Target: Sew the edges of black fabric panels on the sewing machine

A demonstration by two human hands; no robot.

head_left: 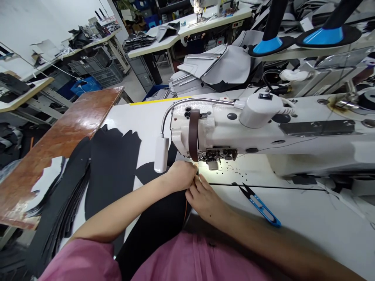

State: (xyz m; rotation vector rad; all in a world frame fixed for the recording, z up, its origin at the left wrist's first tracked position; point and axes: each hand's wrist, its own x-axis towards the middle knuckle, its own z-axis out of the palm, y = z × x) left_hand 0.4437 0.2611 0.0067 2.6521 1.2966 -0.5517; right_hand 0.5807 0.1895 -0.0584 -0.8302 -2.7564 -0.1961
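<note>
My left hand (182,175) and my right hand (205,199) meet just below the needle area of a white industrial sewing machine (234,128). Both hands have their fingers pinched together on a black piece of material (159,222) that runs from my lap up to the machine. An orange thread or edge line (185,208) shows along that piece between my wrists. What lies right under the fingertips is hidden. A small white lamp (161,154) on a gooseneck hangs left of the needle.
Blue thread snips (260,205) lie on the white table (307,218) right of my hands. Black cut pieces (111,168) are stacked at left beside a brown wooden board (67,136). Grey material piles, crates and other work tables stand behind.
</note>
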